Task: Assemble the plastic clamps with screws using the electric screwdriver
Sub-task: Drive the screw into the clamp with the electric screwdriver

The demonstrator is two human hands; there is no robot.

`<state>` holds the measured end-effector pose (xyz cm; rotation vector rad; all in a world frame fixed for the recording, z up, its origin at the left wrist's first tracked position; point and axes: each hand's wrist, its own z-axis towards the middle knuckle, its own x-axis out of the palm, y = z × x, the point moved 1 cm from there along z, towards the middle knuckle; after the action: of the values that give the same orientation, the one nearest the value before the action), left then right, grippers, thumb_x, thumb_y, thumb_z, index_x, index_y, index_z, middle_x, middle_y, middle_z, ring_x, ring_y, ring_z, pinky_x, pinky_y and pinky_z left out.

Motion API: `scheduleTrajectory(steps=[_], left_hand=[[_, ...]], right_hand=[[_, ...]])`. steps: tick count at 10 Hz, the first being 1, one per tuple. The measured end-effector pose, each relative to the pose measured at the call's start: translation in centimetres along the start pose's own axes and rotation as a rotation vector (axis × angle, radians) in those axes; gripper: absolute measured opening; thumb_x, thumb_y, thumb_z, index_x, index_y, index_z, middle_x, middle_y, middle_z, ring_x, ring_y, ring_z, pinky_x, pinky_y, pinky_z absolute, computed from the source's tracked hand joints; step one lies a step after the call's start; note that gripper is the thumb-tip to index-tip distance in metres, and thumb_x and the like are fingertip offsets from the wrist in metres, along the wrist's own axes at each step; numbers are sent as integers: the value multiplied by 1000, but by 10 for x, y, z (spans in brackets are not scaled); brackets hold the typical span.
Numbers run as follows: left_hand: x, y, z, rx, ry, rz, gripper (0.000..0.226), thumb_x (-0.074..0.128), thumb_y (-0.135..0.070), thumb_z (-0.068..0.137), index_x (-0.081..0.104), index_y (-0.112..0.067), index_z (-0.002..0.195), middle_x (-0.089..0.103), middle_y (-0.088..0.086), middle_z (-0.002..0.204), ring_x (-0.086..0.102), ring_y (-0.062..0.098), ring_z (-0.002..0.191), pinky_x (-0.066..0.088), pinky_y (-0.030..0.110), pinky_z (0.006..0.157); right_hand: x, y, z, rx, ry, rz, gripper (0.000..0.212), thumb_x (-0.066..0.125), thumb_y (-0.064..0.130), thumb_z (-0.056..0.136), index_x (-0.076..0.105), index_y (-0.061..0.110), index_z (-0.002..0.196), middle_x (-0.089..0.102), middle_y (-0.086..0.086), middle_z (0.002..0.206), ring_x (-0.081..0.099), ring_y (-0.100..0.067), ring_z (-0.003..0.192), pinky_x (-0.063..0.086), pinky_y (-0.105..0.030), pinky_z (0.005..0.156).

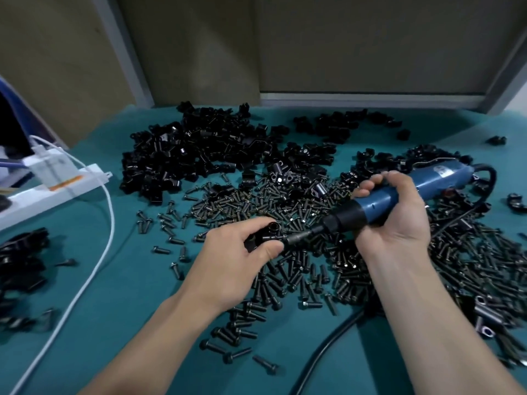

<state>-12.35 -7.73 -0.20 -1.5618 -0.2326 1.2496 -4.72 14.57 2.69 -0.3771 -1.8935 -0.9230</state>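
My left hand (pixel 236 252) grips a black plastic clamp (pixel 263 236) just above the screw pile. The blue electric screwdriver (pixel 399 192) lies in the grip of my right hand (pixel 396 215), tilted down to the left. Its black bit (pixel 302 236) meets the right side of the clamp, where a screw sits between them. Loose black screws (pixel 299 275) cover the teal table (pixel 128 295) under and around both hands. A heap of unassembled black clamps (pixel 199 155) lies behind them.
A white power strip (pixel 57 183) with a plugged adapter and a white cable (pixel 94 269) lies at the left. More clamps (pixel 22 263) sit at the left edge. The screwdriver's black cord (pixel 328 349) runs toward the front. Grey panels stand behind the table.
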Motion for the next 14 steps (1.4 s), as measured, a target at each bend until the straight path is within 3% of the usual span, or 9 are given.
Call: scheduleTrajectory(steps=[2,4,5,6,7,9,11,12,14], left_hand=[[1,-1,-1,2,24,-26,41,73,-48,91,70,-37,131,71,5,73,40,4,46,35,20,45],[3,-3,-1,-31,11,-64,39,72,-48,91,69,-41,129,55,-10,53,37,5,41,33,19,41],[2,-9,-2,-52,13,-99,23,70,-50,91,70,-50,113,52,-8,52,37,6,42,30,20,40],[3,-16,-2,-77,-39,-136,24,70,-48,92,65,-70,87,65,6,63,49,11,47,41,36,44],[2,-21,-3,-100,-86,-169,58,71,-42,95,46,-91,75,72,-5,69,64,23,53,55,37,55],[1,-21,-7,-87,-73,-213,52,75,-37,94,57,-84,80,73,1,73,65,32,58,58,46,58],[6,-10,-8,-86,-41,-188,25,72,-36,96,71,-48,118,42,-12,45,29,6,36,24,16,37],[5,-15,-9,-46,-26,-128,26,70,-35,97,65,-60,99,45,-15,46,34,6,37,26,14,37],[7,-19,-10,-55,-76,-27,25,77,-30,90,62,-49,95,64,-25,76,51,0,48,37,13,41]], right_hand=[[0,1,-1,-12,-7,37,16,66,3,91,54,11,98,62,-3,73,59,-15,61,51,-25,60],[2,0,-4,-19,-3,38,14,65,2,92,53,10,96,62,-4,71,60,-15,59,51,-24,59],[3,-1,-5,-22,7,55,16,64,2,92,53,10,99,62,-4,72,60,-16,60,52,-25,60],[6,-4,-7,-45,22,61,16,63,2,93,52,11,100,62,-5,71,60,-17,62,53,-26,62],[8,-6,-9,-44,40,68,18,62,2,94,51,12,104,63,-6,72,61,-18,63,54,-27,63],[8,-6,-11,-27,37,100,21,61,-2,93,50,12,104,63,-7,73,60,-17,62,53,-26,62],[7,-8,-11,-19,47,93,24,61,-2,93,49,12,108,63,-8,75,61,-18,62,53,-26,61],[6,-8,-11,-13,48,101,23,61,-2,93,49,12,107,63,-8,75,61,-18,62,54,-26,61],[7,-9,-12,24,57,108,18,62,-1,93,51,10,101,63,-8,76,61,-17,64,54,-26,62]])
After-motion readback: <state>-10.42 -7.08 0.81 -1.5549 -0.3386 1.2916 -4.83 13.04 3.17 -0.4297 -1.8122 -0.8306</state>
